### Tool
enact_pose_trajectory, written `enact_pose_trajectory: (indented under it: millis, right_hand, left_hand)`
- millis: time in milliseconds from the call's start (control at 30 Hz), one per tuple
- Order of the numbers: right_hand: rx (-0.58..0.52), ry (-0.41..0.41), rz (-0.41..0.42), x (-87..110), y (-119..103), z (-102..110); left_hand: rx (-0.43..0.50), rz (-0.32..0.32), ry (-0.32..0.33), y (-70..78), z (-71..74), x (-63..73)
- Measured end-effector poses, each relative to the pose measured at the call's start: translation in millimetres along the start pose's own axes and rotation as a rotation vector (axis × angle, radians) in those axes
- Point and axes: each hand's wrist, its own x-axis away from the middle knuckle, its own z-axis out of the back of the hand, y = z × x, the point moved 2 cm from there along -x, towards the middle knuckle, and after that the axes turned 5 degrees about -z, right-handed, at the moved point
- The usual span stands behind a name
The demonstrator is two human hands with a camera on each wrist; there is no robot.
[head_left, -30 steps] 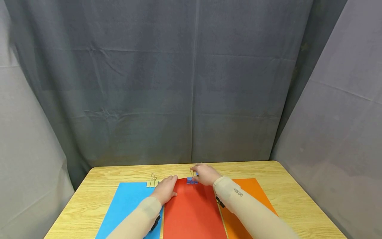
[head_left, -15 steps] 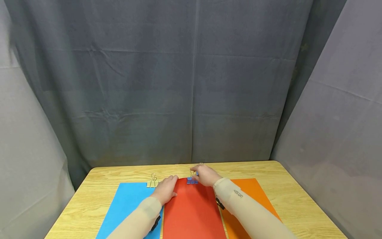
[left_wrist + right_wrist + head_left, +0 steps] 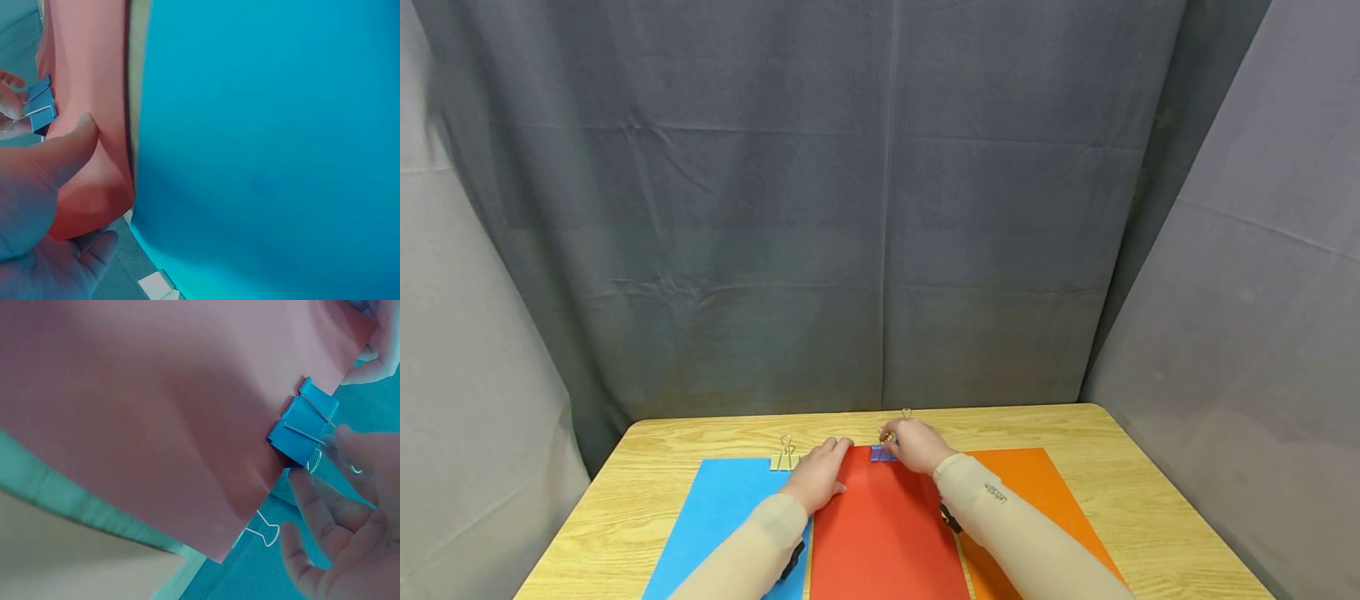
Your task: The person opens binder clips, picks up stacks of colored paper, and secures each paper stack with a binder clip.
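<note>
The red sheet of paper [image 3: 887, 533] lies in the middle, its far edge lifted and curved. My left hand [image 3: 816, 477] pinches its far left corner, thumb on top and fingers underneath, as the left wrist view shows. A blue binder clip [image 3: 304, 422] sits on the far edge of the red sheet. My right hand [image 3: 916, 444] holds this clip, with thumb and finger at its wire handles [image 3: 310, 435]. Behind the right hand, a second clip's wire handle [image 3: 269, 531] shows; its body is mostly hidden.
A blue sheet [image 3: 722, 508] lies at left with a pale yellow binder clip [image 3: 784, 462] on its far edge. An orange sheet [image 3: 1026, 475] lies at right, partly under my right forearm. Grey curtains [image 3: 760, 208] enclose the wooden table [image 3: 1150, 517].
My right fingers have shifted slightly at the blue clip's handles. My left fingertips have moved slightly right along the red sheet's far edge. The sheets have barely moved.
</note>
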Motion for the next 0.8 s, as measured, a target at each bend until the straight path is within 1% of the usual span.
enact_pose_trajectory:
  millis: [167, 267, 400, 533, 633, 800]
  right_hand:
    - [-0.008, 0.061, -0.004, -1.2, 0.7, -3.7]
    - [-0.019, 0.086, -0.031, -2.2, 2.0, -6.2]
    - [-0.024, 0.116, -0.083, -4.4, 5.0, -10.8]
    - [0.000, 0.140, -0.109, -6.6, 8.0, -15.7]
    - [0.000, 0.124, -0.125, -6.7, 8.8, -18.4]
    - [-0.027, 0.053, -0.156, -5.0, 7.9, -21.2]
  left_hand:
    - [-0.023, -0.005, 0.012, 2.0, 1.4, 0.4]
    - [-0.042, -0.001, 0.022, 3.4, 2.2, 0.6]
    - [-0.105, -0.011, 0.047, 4.6, 2.5, 1.4]
    - [-0.160, -0.026, 0.068, 4.1, 1.8, 3.0]
    - [-0.183, -0.029, 0.070, 2.7, 0.4, 3.8]
    - [-0.218, -0.028, 0.064, 1.2, -0.9, 3.2]
